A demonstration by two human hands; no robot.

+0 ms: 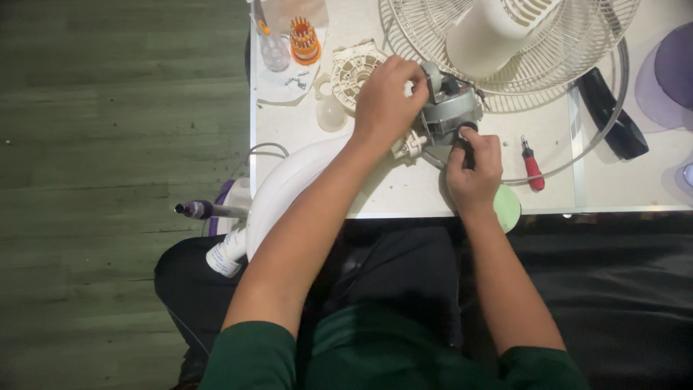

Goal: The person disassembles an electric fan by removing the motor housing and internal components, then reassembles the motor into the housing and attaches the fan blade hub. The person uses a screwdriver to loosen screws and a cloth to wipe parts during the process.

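A grey metal fan motor point(451, 108) sits on the white table point(375, 195) near its front edge. My left hand point(386, 97) grips the motor's left side, fingers curled over its top by the shaft. My right hand point(473, 170) is closed on a black-handled screwdriver point(465, 148), its tip pressed into the motor's lower right. A white curved fan stand point(289, 188) runs from under my left forearm down off the table to my lap.
A white wire fan guard point(570, 50) and white motor cover point(491, 32) lie at the back right. A red-handled screwdriver point(532, 170), a black part point(613, 115), a white round plastic piece point(354, 68), an orange bit holder point(304, 40) and a green disc point(507, 207) are nearby.
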